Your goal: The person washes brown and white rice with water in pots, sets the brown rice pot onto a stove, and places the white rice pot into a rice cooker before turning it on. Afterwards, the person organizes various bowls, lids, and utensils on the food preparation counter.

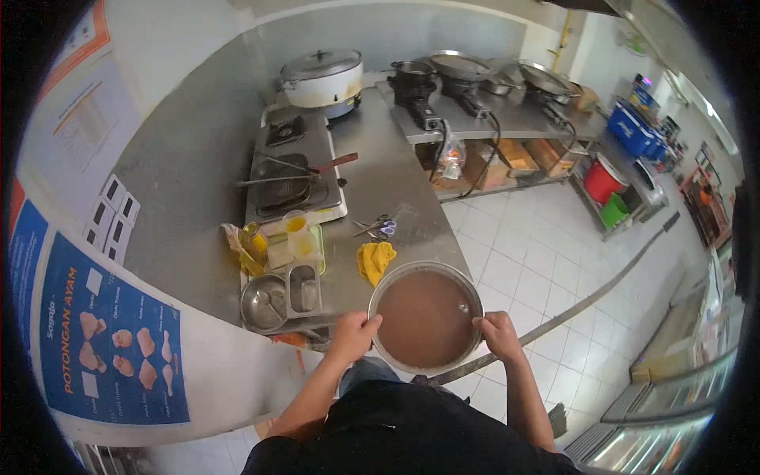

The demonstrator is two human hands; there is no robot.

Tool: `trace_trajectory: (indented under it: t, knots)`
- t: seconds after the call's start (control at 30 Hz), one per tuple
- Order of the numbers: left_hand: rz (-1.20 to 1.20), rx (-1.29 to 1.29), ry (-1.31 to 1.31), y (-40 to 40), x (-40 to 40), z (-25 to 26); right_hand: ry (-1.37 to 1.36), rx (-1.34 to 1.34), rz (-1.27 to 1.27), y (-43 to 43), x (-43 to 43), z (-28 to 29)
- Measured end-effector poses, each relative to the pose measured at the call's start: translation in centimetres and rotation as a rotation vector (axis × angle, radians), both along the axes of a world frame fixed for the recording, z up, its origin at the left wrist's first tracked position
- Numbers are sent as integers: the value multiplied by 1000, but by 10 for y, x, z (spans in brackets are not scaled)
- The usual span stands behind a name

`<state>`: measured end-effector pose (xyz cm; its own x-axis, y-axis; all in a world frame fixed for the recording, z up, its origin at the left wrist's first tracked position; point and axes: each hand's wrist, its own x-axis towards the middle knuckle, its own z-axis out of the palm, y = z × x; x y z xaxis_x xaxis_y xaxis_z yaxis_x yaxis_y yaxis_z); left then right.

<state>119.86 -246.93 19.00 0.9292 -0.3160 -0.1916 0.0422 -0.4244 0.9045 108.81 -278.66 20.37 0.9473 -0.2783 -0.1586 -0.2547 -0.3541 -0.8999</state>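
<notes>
A round metal pot point(427, 314) full of cloudy brown liquid is held out in front of my body. My left hand point(354, 335) grips its left rim, thumb on top. On the opposite side my right hand point(500, 335) clasps the right rim the same way. The pot looks level, and its far part overlaps the corner of the steel counter point(409, 231); whether it touches the counter I cannot tell. Just beyond the pot lies a crumpled yellow cloth point(375, 261), with scissors point(380, 227) behind it.
On the counter's left are a steel bowl point(264, 303), a rectangular steel container point(303, 289) and a gas stove point(297, 166) with a pan. A large rice cooker point(323, 83) stands at the back. Several burners with pans line the far bench point(504, 119). White floor tiles point(534, 261) lie right.
</notes>
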Motion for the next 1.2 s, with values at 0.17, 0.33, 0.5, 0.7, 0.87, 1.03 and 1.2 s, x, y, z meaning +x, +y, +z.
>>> trace_trajectory:
  t: [0.17, 0.33, 0.5, 0.7, 0.87, 1.03, 1.2]
  knots:
    - [41, 80, 22, -40, 72, -40, 108, 87, 92, -61, 98, -79]
    - [45, 138, -86, -68, 138, -117, 143, 52, 181, -110, 174, -155]
    - [79, 2, -134, -93, 181, -174, 270, -92, 272, -122, 225, -164]
    - [81, 22, -8, -114, 219, -191, 441, 72, 315, -150, 283, -152]
    - [22, 53, -19, -101, 241, -163, 441, -1075, 610, -117, 400, -91]
    - [-19, -42, -56, -62, 261, -153, -531, -983, 652, 65, 572, -32]
    - [74, -88, -25, -14, 275, -93, -702, -1178, 794, 122, 685, -75]
